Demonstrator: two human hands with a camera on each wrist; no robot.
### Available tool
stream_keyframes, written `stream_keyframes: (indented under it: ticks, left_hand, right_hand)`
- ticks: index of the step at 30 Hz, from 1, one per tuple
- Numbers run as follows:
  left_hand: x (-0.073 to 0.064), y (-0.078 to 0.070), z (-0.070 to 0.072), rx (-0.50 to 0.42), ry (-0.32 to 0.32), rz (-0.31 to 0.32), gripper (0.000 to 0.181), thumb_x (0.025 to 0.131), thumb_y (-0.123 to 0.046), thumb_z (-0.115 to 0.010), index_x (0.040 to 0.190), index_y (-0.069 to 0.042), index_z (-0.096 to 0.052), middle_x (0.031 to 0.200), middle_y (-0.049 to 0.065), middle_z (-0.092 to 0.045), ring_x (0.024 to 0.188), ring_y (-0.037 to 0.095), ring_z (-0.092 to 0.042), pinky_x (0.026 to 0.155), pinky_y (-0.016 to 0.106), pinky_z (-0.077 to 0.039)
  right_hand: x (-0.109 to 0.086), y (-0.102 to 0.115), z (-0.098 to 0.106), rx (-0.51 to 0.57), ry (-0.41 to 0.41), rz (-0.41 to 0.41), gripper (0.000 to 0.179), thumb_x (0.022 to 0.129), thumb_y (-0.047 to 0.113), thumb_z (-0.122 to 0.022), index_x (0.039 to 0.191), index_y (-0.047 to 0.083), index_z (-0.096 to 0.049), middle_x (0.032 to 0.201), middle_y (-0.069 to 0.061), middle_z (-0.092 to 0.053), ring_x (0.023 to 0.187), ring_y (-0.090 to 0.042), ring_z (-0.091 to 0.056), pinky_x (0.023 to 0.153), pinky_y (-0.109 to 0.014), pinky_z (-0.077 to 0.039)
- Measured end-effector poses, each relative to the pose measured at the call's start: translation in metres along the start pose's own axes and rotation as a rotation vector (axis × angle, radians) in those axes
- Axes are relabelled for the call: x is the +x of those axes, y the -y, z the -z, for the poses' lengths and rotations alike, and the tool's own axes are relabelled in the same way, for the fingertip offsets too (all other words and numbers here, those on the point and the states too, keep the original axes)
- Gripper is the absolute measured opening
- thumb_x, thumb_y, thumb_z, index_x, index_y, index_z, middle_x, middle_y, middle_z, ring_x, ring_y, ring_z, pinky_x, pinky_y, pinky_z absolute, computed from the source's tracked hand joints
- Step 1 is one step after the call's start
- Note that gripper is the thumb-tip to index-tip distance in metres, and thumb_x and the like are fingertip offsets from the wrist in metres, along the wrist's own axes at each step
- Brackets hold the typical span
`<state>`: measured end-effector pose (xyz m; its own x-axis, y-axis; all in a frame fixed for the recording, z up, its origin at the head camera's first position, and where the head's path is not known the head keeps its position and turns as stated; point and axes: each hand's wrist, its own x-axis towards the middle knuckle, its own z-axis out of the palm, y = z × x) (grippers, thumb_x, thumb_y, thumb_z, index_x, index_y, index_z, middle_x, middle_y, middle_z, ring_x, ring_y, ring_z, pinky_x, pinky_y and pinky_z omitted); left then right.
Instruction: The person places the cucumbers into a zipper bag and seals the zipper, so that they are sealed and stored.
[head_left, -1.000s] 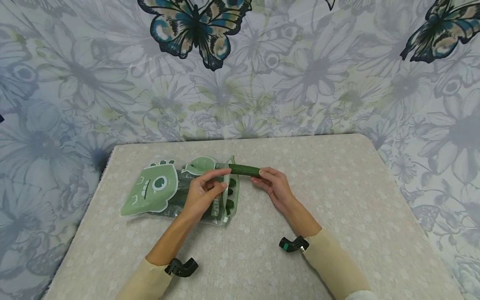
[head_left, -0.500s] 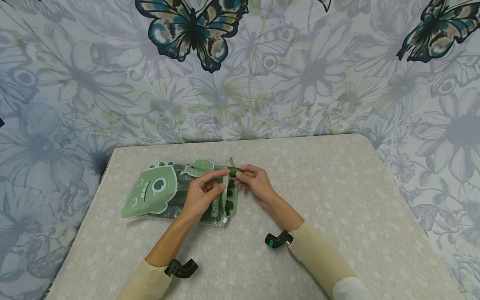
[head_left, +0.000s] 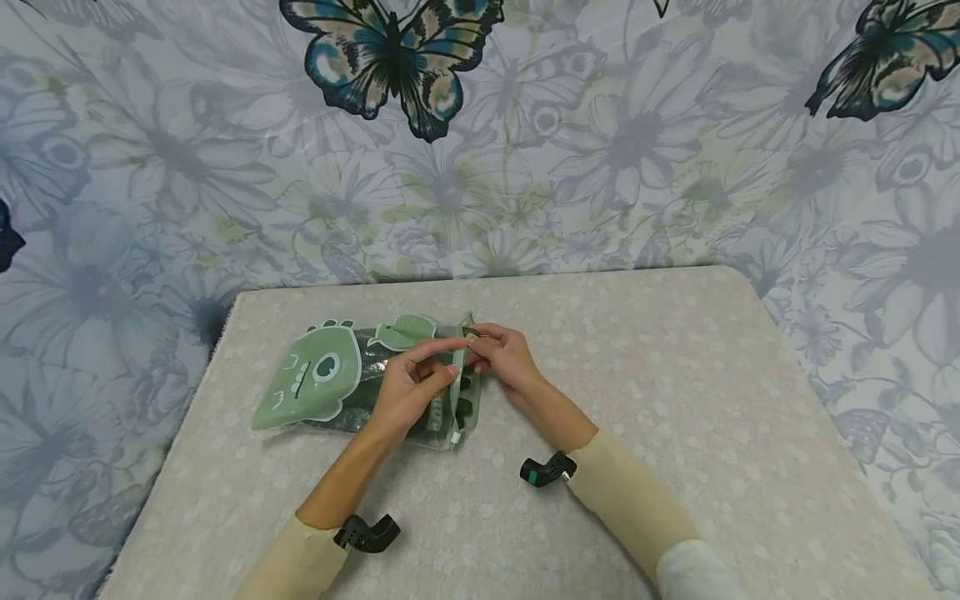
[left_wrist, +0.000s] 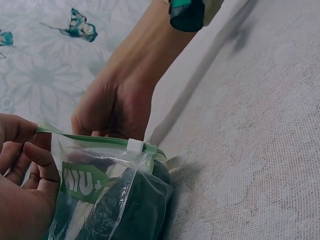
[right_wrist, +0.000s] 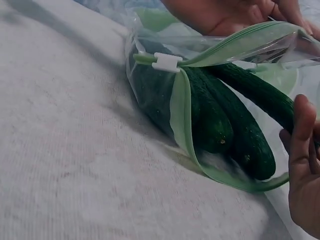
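Observation:
A clear zip bag [head_left: 322,367] with a green cartoon print lies on its side, its mouth facing right. My left hand [head_left: 408,387] pinches the upper lip of that mouth between thumb and fingers, also seen from the left wrist, where the lip is lifted. At the opening, my right hand [head_left: 506,360] holds the outer end of a cucumber [right_wrist: 262,95]; most of its length is inside the bag. Several more cucumbers [right_wrist: 250,145] lie in the bag beneath it. A white zip slider [right_wrist: 167,62] sits at the near end of the mouth.
A table [head_left: 637,358] with a pale patterned cloth carries the bag on its left half. Behind it hangs a flower-and-butterfly backdrop [head_left: 600,167]. Each wrist wears a black camera mount [head_left: 367,533].
My right hand has moved left to the bag's mouth, pushing the cucumber from mostly outside to nearly all inside. My left hand keeps its pinch on the bag's lip.

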<state>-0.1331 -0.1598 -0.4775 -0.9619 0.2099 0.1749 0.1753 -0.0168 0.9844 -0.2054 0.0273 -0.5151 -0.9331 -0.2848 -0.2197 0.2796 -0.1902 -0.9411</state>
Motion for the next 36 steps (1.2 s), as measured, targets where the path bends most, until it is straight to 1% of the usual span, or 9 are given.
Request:
stream_keyframes:
  ticks: [8, 13, 15, 19, 22, 25, 30, 33, 36]
  left_hand:
    - [-0.001, 0.000, -0.001, -0.013, -0.023, 0.018, 0.037, 0.104, -0.007, -0.068, 0.141, -0.004, -0.070, 0.075, -0.002, -0.057, 0.062, 0.016, -0.044, 0.060, 0.036, -0.042]
    - [-0.003, 0.002, 0.000, -0.017, -0.025, 0.034, 0.037, 0.104, -0.009, -0.070, 0.141, -0.004, -0.070, 0.076, 0.000, -0.057, 0.063, 0.027, -0.042, 0.059, 0.038, -0.040]
    - [-0.004, 0.002, 0.001, -0.018, -0.025, 0.040, 0.037, 0.104, -0.009, -0.070, 0.141, -0.004, -0.069, 0.076, 0.000, -0.058, 0.063, 0.026, -0.043, 0.060, 0.038, -0.041]
    - [-0.004, 0.002, 0.000, -0.011, -0.032, 0.051, 0.037, 0.104, -0.010, -0.071, 0.141, -0.005, -0.070, 0.075, -0.001, -0.058, 0.063, 0.021, -0.045, 0.060, 0.036, -0.042]
    - [-0.004, 0.002, -0.001, -0.005, -0.043, 0.058, 0.037, 0.104, -0.010, -0.071, 0.141, -0.006, -0.070, 0.072, -0.002, -0.056, 0.062, 0.023, -0.044, 0.059, 0.035, -0.041]
    - [-0.003, 0.003, -0.003, 0.015, -0.043, 0.059, 0.037, 0.104, -0.010, -0.072, 0.140, -0.006, -0.071, 0.070, 0.003, -0.057, 0.061, 0.027, -0.044, 0.058, 0.035, -0.042]
    - [0.000, 0.006, -0.006, 0.139, -0.017, 0.061, 0.039, 0.104, -0.013, -0.072, 0.142, -0.015, -0.070, 0.081, 0.019, -0.069, 0.064, 0.023, -0.061, 0.063, 0.032, -0.052]
    - [0.003, 0.009, -0.010, 0.309, 0.004, 0.020, 0.039, 0.103, -0.014, -0.073, 0.142, -0.020, -0.070, 0.102, 0.019, -0.073, 0.068, 0.014, -0.069, 0.064, 0.029, -0.057]
    - [0.009, 0.012, -0.018, 0.526, 0.001, -0.059, 0.034, 0.102, -0.013, -0.074, 0.136, -0.018, -0.073, 0.113, 0.013, -0.071, 0.068, 0.007, -0.067, 0.062, 0.026, -0.056]
  right_hand:
    - [0.001, -0.004, -0.007, 0.042, -0.056, -0.041, 0.041, 0.106, 0.016, -0.069, 0.145, 0.005, -0.064, 0.085, 0.003, -0.074, 0.066, -0.008, -0.067, 0.060, -0.021, -0.053]
    - [0.003, -0.005, -0.002, -0.303, 0.016, 0.107, 0.034, 0.104, 0.015, -0.070, 0.137, 0.006, -0.071, 0.111, -0.014, -0.080, 0.057, -0.012, -0.067, 0.054, -0.025, -0.054]
    - [0.002, -0.007, 0.000, -0.489, 0.007, 0.200, 0.033, 0.104, 0.019, -0.071, 0.135, 0.009, -0.074, 0.114, -0.017, -0.080, 0.053, -0.013, -0.066, 0.051, -0.026, -0.053]
    - [0.001, -0.012, 0.002, -0.779, -0.070, 0.355, 0.029, 0.103, 0.025, -0.074, 0.129, 0.014, -0.079, 0.102, -0.007, -0.082, 0.057, -0.014, -0.068, 0.055, -0.028, -0.054]
    - [-0.001, -0.009, 0.005, -0.878, -0.096, 0.416, 0.028, 0.102, 0.026, -0.076, 0.126, 0.012, -0.080, 0.101, -0.006, -0.082, 0.070, -0.014, -0.074, 0.066, -0.029, -0.059]
    - [-0.007, -0.002, 0.016, -0.882, -0.081, 0.408, 0.028, 0.103, 0.025, -0.075, 0.126, 0.011, -0.079, 0.104, -0.008, -0.081, 0.078, -0.015, -0.077, 0.071, -0.032, -0.062]
    - [-0.022, 0.010, 0.044, -0.815, -0.025, 0.344, 0.031, 0.106, 0.024, -0.071, 0.131, 0.008, -0.075, 0.112, -0.010, -0.080, 0.071, -0.014, -0.074, 0.067, -0.032, -0.060]
    - [-0.034, 0.015, 0.063, -0.804, -0.012, 0.302, 0.030, 0.107, 0.026, -0.069, 0.130, 0.008, -0.076, 0.111, -0.007, -0.079, 0.071, -0.014, -0.074, 0.068, -0.030, -0.060]
    - [-0.048, 0.020, 0.079, -0.810, -0.011, 0.260, 0.029, 0.107, 0.027, -0.069, 0.128, 0.009, -0.077, 0.108, -0.005, -0.079, 0.074, -0.018, -0.076, 0.071, -0.031, -0.061]
